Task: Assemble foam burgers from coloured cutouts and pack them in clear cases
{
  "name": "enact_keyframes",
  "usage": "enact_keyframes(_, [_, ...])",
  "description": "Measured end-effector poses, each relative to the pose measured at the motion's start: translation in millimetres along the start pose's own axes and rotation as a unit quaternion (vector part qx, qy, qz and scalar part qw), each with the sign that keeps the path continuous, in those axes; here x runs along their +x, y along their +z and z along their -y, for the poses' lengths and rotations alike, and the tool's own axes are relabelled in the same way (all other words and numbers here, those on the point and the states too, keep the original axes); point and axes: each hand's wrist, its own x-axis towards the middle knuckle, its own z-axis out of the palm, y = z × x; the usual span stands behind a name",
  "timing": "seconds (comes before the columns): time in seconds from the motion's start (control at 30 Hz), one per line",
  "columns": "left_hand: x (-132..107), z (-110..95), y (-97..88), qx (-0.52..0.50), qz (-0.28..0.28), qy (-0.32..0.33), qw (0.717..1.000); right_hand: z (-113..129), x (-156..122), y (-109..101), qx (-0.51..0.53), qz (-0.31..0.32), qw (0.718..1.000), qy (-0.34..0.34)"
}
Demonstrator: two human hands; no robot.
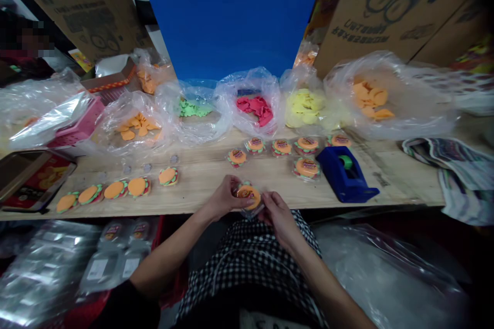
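Note:
Both my hands hold one clear plastic box with a toy burger [248,195] inside, at the table's front edge. My left hand [227,196] grips its left side, fingers round the rim. At the right side, my right hand [278,216] pinches the edge; its fingertips are partly hidden. Beyond them stand several boxed toy burgers, the closest being one boxed burger [236,157] and another boxed burger [306,167]. A blue tape dispenser [341,177] with green tape is right of these. On the left lies a row of unboxed toy burgers [116,190].
Clear bags along the back hold green pieces [195,108], red pieces [255,109], yellow pieces [304,107] and orange pieces [372,97]. A striped cloth [459,169] hangs over the right edge. Below left are stacked clear plastic boxes [50,267]. A blue panel [235,20] rises behind.

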Motion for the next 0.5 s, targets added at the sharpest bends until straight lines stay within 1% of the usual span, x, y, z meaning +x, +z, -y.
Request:
enact_keyframes(0.07, [-4.5,-3.8,6.3,-0.034,0.022,-0.012,0.999,6.8,-2.0,-4.2,-0.031,-0.010,0.998,-0.049])
enact_keyframes(0.13, [-7.5,-7.5,12.0,-0.069,0.062,-0.037,0.995,11.7,-4.2,-8.9,-0.055,-0.012,0.994,-0.092])
enact_keyframes(0.2, [-9.6,-10.4,16.9,-0.095,0.097,-0.058,0.989,13.7,-7.0,-14.3,-0.068,-0.008,0.991,-0.112])
enact_keyframes(0.27, [-11.3,-12.9,20.8,-0.102,0.106,-0.058,0.988,14.6,-10.3,-20.5,-0.077,-0.005,0.990,-0.120])
enact_keyframes(0.33, [-13.0,-15.3,23.8,-0.091,0.101,-0.044,0.990,17.9,-13.4,-27.4,-0.114,0.005,0.985,-0.132])
enact_keyframes(0.4, [-14.9,-17.7,26.4,-0.070,0.106,-0.031,0.991,25.7,-15.0,-33.4,-0.183,0.022,0.970,-0.156])
enact_keyframes(0.5, [-17.3,-20.8,31.3,-0.017,0.128,-0.007,0.992,43.2,-13.5,-37.1,-0.285,0.062,0.934,-0.206])
